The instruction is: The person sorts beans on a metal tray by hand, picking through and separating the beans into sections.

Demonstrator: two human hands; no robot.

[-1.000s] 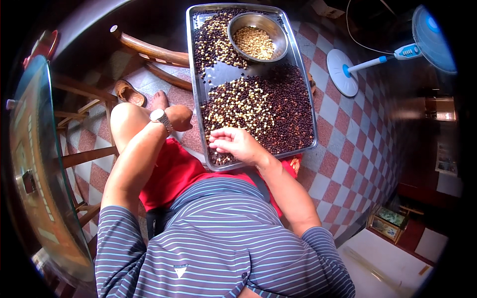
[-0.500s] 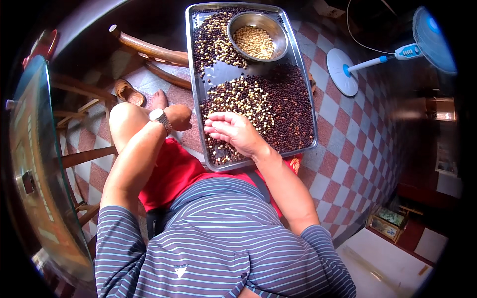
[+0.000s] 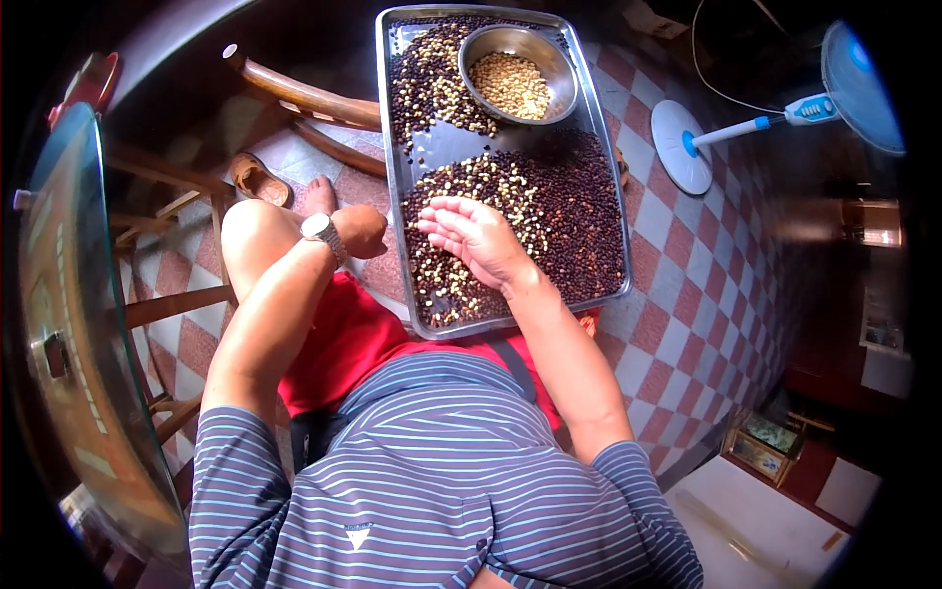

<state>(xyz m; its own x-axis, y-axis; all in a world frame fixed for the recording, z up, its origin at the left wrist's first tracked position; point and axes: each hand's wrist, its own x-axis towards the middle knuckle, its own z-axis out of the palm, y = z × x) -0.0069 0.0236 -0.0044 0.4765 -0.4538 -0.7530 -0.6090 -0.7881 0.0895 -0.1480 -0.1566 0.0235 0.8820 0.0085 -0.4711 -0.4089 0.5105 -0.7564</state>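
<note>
A long metal tray [image 3: 396,187] lies before me, spread with dark brown beans [image 3: 581,226]. Pale cream beans [image 3: 469,177] are mixed among them, mostly on the left side. Inside the tray's far end sits a round metal bowl [image 3: 472,86] holding pale tan beans [image 3: 510,84]. Over the near part of the tray is my right hand [image 3: 481,240], palm partly turned up, fingers stretched leftward and slightly cupped; I see nothing held. My left hand [image 3: 363,232], below a wristwatch, rests by my knee, left of the tray; its fingers curl out of sight.
A white and blue fan [image 3: 681,147] stands on the checkered floor [image 3: 677,324] to the right. At left are a glass-topped table [image 3: 83,324] and curved wooden furniture [image 3: 304,98]. A brown slipper [image 3: 261,181] lies near my bare foot.
The whole view has shifted slightly, moving the scene a little right. My right hand stays over the beans, its fingers slightly higher on the tray. My left hand stays by the knee.
</note>
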